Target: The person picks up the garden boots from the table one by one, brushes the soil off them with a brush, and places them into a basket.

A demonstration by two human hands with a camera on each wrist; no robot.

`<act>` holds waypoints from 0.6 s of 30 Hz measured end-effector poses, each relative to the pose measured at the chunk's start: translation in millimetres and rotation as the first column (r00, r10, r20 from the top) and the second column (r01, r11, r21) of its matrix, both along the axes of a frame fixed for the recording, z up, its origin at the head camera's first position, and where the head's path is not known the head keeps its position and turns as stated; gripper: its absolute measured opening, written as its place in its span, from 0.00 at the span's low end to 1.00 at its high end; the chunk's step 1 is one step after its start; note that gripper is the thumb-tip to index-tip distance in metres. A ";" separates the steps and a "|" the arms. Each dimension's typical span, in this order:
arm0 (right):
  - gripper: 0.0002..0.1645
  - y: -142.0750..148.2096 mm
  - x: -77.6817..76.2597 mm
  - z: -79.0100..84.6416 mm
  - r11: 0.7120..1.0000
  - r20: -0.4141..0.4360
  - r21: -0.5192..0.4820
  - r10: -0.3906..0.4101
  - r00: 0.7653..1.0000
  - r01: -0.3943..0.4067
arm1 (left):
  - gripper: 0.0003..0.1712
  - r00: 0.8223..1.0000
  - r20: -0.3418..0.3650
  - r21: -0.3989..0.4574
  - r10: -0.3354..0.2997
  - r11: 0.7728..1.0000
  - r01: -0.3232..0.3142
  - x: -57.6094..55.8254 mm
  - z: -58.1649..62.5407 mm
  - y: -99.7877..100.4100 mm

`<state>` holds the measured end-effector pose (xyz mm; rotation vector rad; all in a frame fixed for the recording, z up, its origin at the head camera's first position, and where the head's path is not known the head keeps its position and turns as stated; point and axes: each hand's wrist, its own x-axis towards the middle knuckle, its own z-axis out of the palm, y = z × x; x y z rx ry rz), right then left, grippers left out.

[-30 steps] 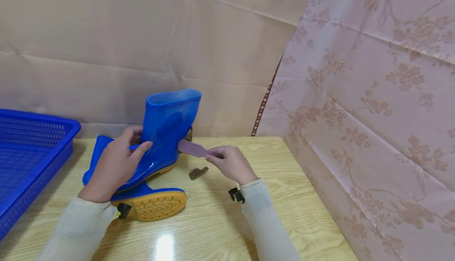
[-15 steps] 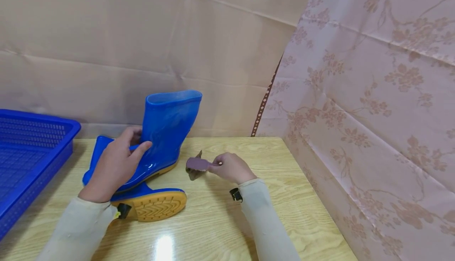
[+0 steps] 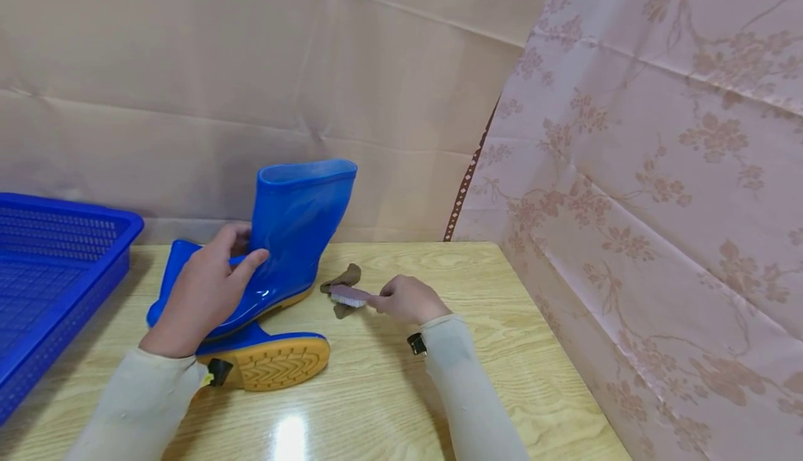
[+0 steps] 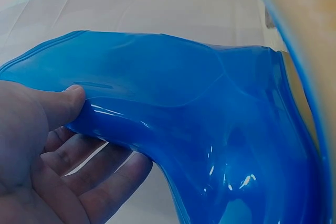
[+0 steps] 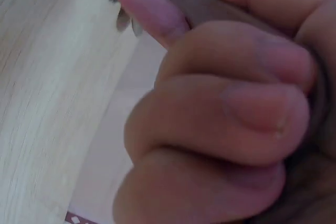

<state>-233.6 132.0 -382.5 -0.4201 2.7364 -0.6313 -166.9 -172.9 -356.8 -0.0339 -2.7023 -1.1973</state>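
Observation:
A blue rain boot [image 3: 301, 220] stands upright, leaning slightly, on a second blue boot that lies on its side with its yellow sole [image 3: 282, 363] showing. My left hand [image 3: 210, 286] holds the upright boot by its shaft; in the left wrist view the thumb [image 4: 68, 103] lies on one side and the fingers curl beneath. My right hand [image 3: 410, 299] grips the handle of a small mauve brush [image 3: 351, 293], its white bristles facing the front edge of the table. Thin brown pieces [image 3: 348, 275] lie on the table at the brush head, which partly covers them.
A blue plastic basket [image 3: 128, 238] stands at the left of the wood-grain table [image 3: 464, 273]. A beige cloth [image 3: 389, 98] hangs behind, and a pink floral cloth [image 3: 659, 203] runs along the right side.
The brush has moved away from the upright boot's heel, down to the table, and turned so its bristles show. A brown piece from the heel now lies on the table. My left hand stays put.

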 end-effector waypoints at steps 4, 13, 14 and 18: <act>0.28 3.5 -0.4 1.1 1.000 -0.056 -0.013 -0.029 0.998 0.029 | 0.34 1.000 0.006 0.000 0.000 1.000 0.000 -0.2 0.0 -0.1; 0.30 1.4 0.4 15.4 0.943 -0.317 -0.316 -0.210 0.925 0.106 | 0.35 1.000 -0.010 0.004 -0.008 1.000 0.008 -0.3 -0.8 -1.6; 0.30 0.8 0.4 15.7 0.931 -0.338 -0.348 -0.235 0.911 0.111 | 0.35 1.000 -0.009 0.006 -0.009 1.000 0.009 -0.3 -0.9 -1.6; 0.31 -0.6 -1.0 15.4 0.875 -0.431 -0.476 -0.318 0.844 0.087 | 0.35 1.000 -0.003 0.009 -0.010 1.000 0.010 -0.5 -1.0 -1.5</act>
